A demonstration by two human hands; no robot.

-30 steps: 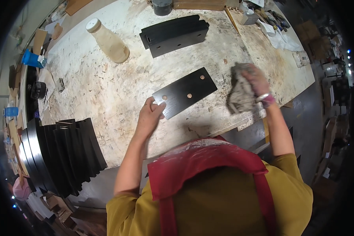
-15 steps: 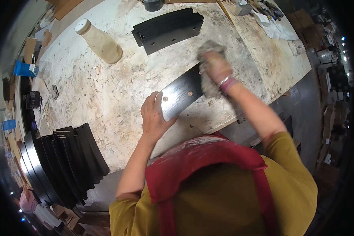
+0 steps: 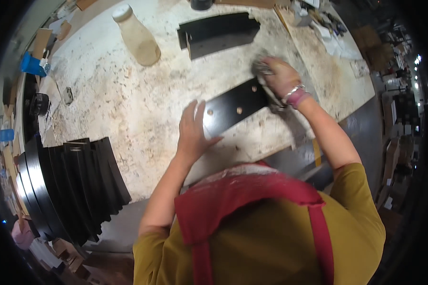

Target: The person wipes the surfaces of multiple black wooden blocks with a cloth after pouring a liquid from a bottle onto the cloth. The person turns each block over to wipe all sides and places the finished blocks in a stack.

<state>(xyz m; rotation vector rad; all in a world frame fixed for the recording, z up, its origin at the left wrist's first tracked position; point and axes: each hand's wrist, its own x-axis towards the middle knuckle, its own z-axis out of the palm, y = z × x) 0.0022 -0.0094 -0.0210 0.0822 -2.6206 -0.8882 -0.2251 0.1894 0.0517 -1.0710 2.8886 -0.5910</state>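
A flat black panel (image 3: 228, 114) with several round holes lies slantwise on the worktable (image 3: 142, 104). My left hand (image 3: 192, 133) rests against its left end, fingers stretched out and thumb apart along the near corner. At the panel's far right end, my right hand (image 3: 284, 79) is closed on a crumpled grey rag (image 3: 275, 102) and presses it to the surface. The rag is partly hidden by the hand and slightly blurred. Beyond the panel, more black pieces (image 3: 221, 35) stand together on the table.
A cloudy bottle (image 3: 140, 40) with a white cap stands at the far left. Several curved black boards (image 3: 76, 185) are stacked at the near left. Hand tools (image 3: 335, 23) and a white cloth (image 3: 335, 47) lie at the far right. A blue container (image 3: 32, 64) sits at the left edge.
My right hand and the rag have shifted slightly right and toward the panel's end. My left hand's fingers have straightened at the other end. The whole view has shifted a little.
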